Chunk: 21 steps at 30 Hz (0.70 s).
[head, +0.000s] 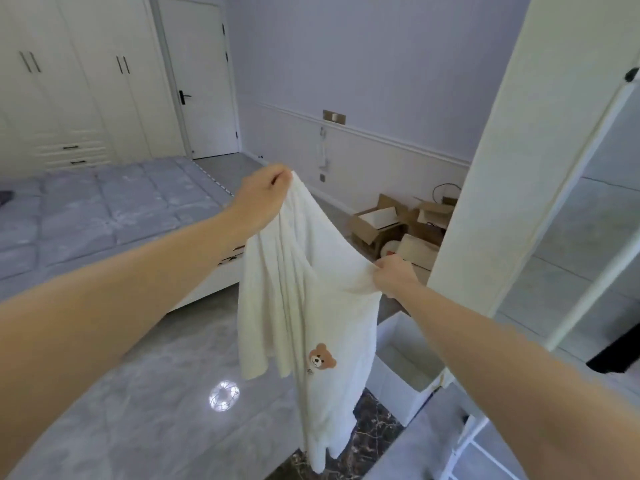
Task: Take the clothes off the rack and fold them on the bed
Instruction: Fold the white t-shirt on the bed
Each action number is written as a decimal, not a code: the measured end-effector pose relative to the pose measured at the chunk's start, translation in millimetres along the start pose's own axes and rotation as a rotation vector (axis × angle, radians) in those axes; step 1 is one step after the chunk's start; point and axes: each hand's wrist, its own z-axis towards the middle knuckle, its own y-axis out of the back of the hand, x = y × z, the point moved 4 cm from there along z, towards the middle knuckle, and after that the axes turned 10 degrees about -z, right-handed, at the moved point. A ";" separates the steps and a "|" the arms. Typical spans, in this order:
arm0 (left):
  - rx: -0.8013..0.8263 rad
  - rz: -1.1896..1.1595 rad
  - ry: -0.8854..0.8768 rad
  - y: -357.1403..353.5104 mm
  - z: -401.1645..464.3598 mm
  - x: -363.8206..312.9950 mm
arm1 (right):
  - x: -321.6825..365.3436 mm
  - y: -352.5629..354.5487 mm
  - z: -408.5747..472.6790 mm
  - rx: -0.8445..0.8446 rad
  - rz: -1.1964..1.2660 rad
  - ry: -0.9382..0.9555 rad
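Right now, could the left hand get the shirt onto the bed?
Probably yes. The left hand already grips the shirt near the bed, with only open floor between. The right hand holds the other edge.

A white garment (304, 306) with 1 brown bear print low on its front hangs crumpled at frame centre, above the floor; the bare grey-quilted bed (104, 209) lies at left.

Bed and floor

The quilted grey bed (104, 209) bears a dark item (5, 196); cardboard boxes (398, 223) sit on the grey floor (156, 393).
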 end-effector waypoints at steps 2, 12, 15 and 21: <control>-0.046 0.038 0.018 43.7 -1.6 30.1 | 37.5 2.1 13.6 -0.040 0.003 0.012; -0.173 0.517 0.118 216.2 -16.5 139.9 | 215.4 -7.8 71.3 -0.128 0.223 0.138; -0.176 0.576 0.134 249.1 -12.8 167.1 | 264.1 -23.9 90.1 -0.105 0.389 0.143; -0.195 0.631 0.226 298.6 6.0 218.5 | 342.2 -56.2 145.4 -0.073 0.450 0.267</control>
